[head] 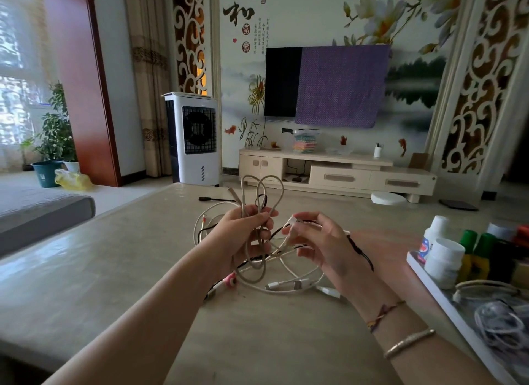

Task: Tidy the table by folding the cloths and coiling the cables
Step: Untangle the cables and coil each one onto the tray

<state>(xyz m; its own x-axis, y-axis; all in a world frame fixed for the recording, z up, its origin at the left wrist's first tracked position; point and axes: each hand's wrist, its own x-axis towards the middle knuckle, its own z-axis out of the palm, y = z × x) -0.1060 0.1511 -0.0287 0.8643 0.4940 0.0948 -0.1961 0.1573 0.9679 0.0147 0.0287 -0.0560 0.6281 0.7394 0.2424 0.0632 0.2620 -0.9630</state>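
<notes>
My left hand (pixel 243 233) grips a beige braided cable (pixel 262 187) whose loops stand up above my fist. Just to its right, my right hand (pixel 317 247) pinches the white plug end of a cable (pixel 294 223) between thumb and fingers. Below both hands a tangle of white and black cables (pixel 280 281) lies on the beige table (pixel 114 270), with a pink connector (pixel 229 280) at its left edge. A black cable end (pixel 206 198) lies farther back on the table. No cloth shows on the table.
A white tray (pixel 446 301) at the right edge holds white bottles (pixel 443 258), green-capped bottles (pixel 475 250) and coiled cables (pixel 498 318). A grey cushion (pixel 43 210) lies beyond the table's left side. A TV cabinet (pixel 337 172) and an air cooler (pixel 194 138) stand behind.
</notes>
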